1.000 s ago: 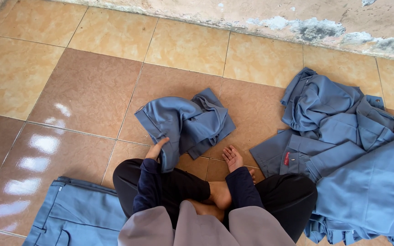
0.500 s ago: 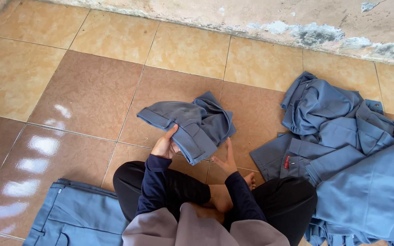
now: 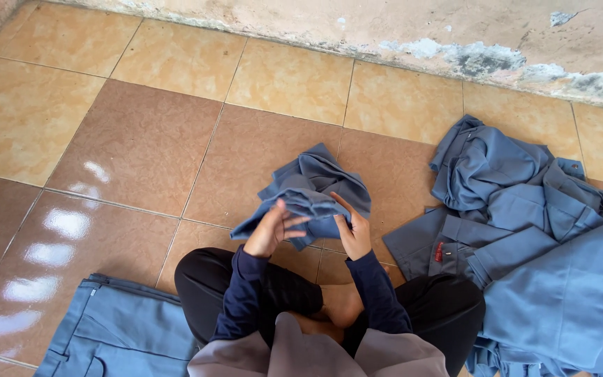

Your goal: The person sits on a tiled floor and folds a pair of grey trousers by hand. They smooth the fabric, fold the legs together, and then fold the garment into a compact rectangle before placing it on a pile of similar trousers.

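Observation:
I sit cross-legged on a tiled floor. A crumpled grey-blue garment [image 3: 315, 185] is lifted in front of my knees. My left hand [image 3: 270, 229] grips its lower left part, fingers curled into the cloth. My right hand [image 3: 354, 230] holds the garment's right side from below, palm against the fabric. Both arms wear dark blue sleeves.
A large heap of grey-blue clothes [image 3: 532, 230] lies on the floor to my right. A flat grey-blue piece of clothing [image 3: 113, 335] lies at my lower left. A stained wall [image 3: 385, 28] runs along the far edge of the tan and brown tiles [image 3: 134, 139].
Both hands have taken hold of the crumpled garment and raised it off the floor toward me; earlier it lay on the tiles with my hands just reaching it.

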